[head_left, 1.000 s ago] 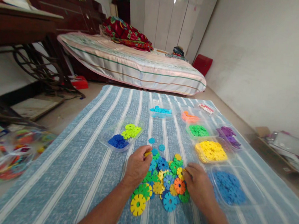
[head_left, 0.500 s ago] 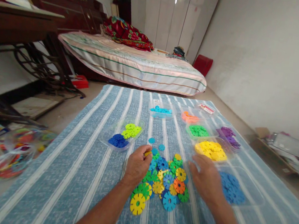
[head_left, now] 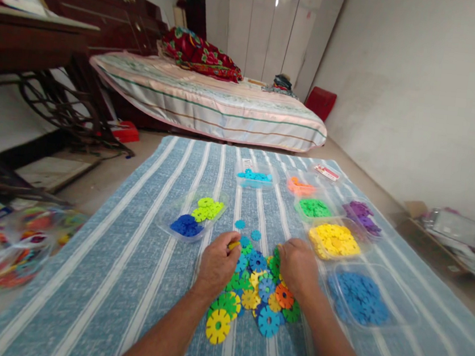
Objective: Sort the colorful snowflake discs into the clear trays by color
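Observation:
A loose pile of slotted plastic snowflake discs (head_left: 266, 289) in blue, green, yellow and orange lies on the striped cloth between my hands. At the pile's left edge, my left hand (head_left: 219, 261) is closed on a yellow snowflake disc (head_left: 234, 245), which pokes out between thumb and forefinger. Over the upper right of the pile, my right hand (head_left: 298, 265) has its fingers bent down and drawn together among the discs. Its fingertips are partly hidden, and what they grip cannot be made out.
Clear tubs hold sorted discs: blue (head_left: 359, 297), yellow (head_left: 334, 239), green (head_left: 314, 208), orange (head_left: 300, 186), purple (head_left: 362, 216) and light blue (head_left: 255, 176). Left of the pile, one tub (head_left: 163, 224) holds dark blue and lime discs. A bed (head_left: 211, 106) stands beyond the cloth.
My right hand has moved left from beside the yellow tub to the pile, and its fingers have closed in. The left hand stays in place with the yellow disc.

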Tool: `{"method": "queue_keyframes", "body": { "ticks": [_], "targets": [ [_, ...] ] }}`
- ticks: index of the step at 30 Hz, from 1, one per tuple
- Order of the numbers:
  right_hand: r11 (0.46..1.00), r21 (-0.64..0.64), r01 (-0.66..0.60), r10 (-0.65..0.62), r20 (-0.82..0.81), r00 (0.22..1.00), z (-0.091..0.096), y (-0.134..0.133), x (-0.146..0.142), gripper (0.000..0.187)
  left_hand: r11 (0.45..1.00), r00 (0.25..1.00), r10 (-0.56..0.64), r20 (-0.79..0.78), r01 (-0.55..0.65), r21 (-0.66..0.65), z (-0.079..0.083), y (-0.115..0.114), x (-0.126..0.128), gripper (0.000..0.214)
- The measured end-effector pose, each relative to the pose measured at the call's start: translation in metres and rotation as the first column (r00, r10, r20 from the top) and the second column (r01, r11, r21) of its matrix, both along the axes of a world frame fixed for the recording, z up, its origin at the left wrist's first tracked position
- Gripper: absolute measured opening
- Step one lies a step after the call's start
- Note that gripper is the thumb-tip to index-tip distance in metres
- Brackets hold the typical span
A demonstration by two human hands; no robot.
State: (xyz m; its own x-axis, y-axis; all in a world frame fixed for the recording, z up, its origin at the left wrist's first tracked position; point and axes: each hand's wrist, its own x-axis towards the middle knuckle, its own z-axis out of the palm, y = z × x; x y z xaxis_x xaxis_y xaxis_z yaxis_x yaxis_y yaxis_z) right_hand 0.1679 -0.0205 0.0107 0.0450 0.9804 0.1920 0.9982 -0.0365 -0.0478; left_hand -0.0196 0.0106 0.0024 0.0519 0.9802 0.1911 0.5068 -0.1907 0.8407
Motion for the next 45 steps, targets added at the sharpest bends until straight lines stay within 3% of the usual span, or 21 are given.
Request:
{"method": "queue_keyframes", "body": {
  "ticks": [5, 9, 10, 12, 15, 18, 20, 26, 30, 32, 34, 37, 39, 40, 42, 45],
  "targets": [
    [0.946, 0.316, -0.076, 0.06, 0.06, 0.996, 0.012, -0.001, 0.02, 0.031, 1.0, 1.0, 0.001, 0.005, -0.001, 0.008, 0.001, -0.001, 0.0, 0.022],
    [0.855, 0.506, 0.11, -0.15, 0.039, 0.988, 0.043, 0.0, 0.051, 0.026, 1.0, 1.0, -0.003, -0.004, 0.003, 0.004, 0.001, 0.0, 0.0, 0.022],
    [0.849, 0.506, 0.153, -0.186, 0.016, 0.982, 0.049, -0.002, 0.056, 0.025, 1.0, 1.0, -0.002, -0.006, 0.002, 0.002, 0.001, 0.0, 0.0, 0.022],
    [0.891, 0.428, 0.152, -0.152, -0.035, 0.988, 0.054, -0.01, 0.056, 0.025, 1.0, 1.0, -0.002, -0.008, 0.002, 0.001, 0.0, 0.0, 0.0, 0.022],
    [0.986, 0.169, 0.008, 0.01, -0.106, 0.994, 0.045, -0.029, 0.038, 0.025, 1.0, 1.0, 0.0, -0.009, 0.0, 0.006, -0.001, 0.0, 0.0, 0.022],
    [0.997, -0.063, -0.055, 0.046, -0.134, 0.99, 0.028, -0.044, 0.017, 0.02, 1.0, 1.0, 0.007, -0.008, -0.007, 0.009, 0.0, 0.0, 0.0, 0.023],
    [0.991, -0.127, -0.044, 0.024, -0.151, 0.988, 0.021, -0.049, 0.011, 0.018, 1.0, 1.0, 0.001, -0.005, -0.001, 0.01, 0.0, 0.0, 0.0, 0.023],
    [0.996, -0.091, 0.0, -0.023, -0.251, 0.968, 0.019, -0.05, 0.01, 0.011, 1.0, 1.0, 0.002, -0.004, -0.002, 0.005, 0.0, 0.0, -0.001, 0.023],
    [0.999, -0.039, -0.026, 0.008, -0.404, 0.915, 0.023, -0.05, 0.008, 0.018, 1.0, 1.0, 0.01, -0.009, -0.01, -0.004, -0.001, 0.001, -0.001, 0.023],
    [0.998, 0.022, -0.052, 0.056, -0.454, 0.889, 0.029, -0.048, 0.015, 0.019, 1.0, 1.0, 0.01, -0.007, -0.01, -0.002, -0.001, 0.001, -0.001, 0.023],
    [0.991, 0.134, 0.0, 0.059, -0.438, 0.897, 0.038, -0.042, 0.031, 0.021, 1.0, 1.0, 0.008, -0.003, -0.008, 0.005, -0.001, 0.001, 0.0, 0.023],
    [0.913, 0.359, 0.194, -0.089, -0.291, 0.953, 0.054, -0.032, 0.06, 0.028, 1.0, 1.0, 0.003, 0.006, -0.003, 0.013, 0.0, 0.001, 0.0, 0.023],
    [0.853, 0.455, 0.254, -0.168, -0.221, 0.961, 0.059, -0.029, 0.069, 0.034, 1.0, 1.0, 0.0, 0.005, -0.001, 0.013, 0.0, 0.0, 0.0, 0.023],
    [0.849, 0.469, 0.242, -0.155, -0.217, 0.964, 0.058, -0.029, 0.068, 0.035, 1.0, 1.0, -0.001, 0.002, 0.0, 0.011, 0.0, 0.0, 0.0, 0.023],
    [0.894, 0.424, 0.143, -0.031, -0.261, 0.965, 0.051, -0.033, 0.055, 0.031, 1.0, 1.0, -0.001, -0.008, 0.001, 0.008, 0.0, -0.001, 0.0, 0.022],
    [0.973, 0.216, -0.086, 0.158, -0.343, 0.926, 0.033, -0.04, 0.025, 0.021, 1.0, 1.0, -0.002, -0.012, 0.002, 0.004, 0.0, -0.002, 0.0, 0.022]
  ]
}}
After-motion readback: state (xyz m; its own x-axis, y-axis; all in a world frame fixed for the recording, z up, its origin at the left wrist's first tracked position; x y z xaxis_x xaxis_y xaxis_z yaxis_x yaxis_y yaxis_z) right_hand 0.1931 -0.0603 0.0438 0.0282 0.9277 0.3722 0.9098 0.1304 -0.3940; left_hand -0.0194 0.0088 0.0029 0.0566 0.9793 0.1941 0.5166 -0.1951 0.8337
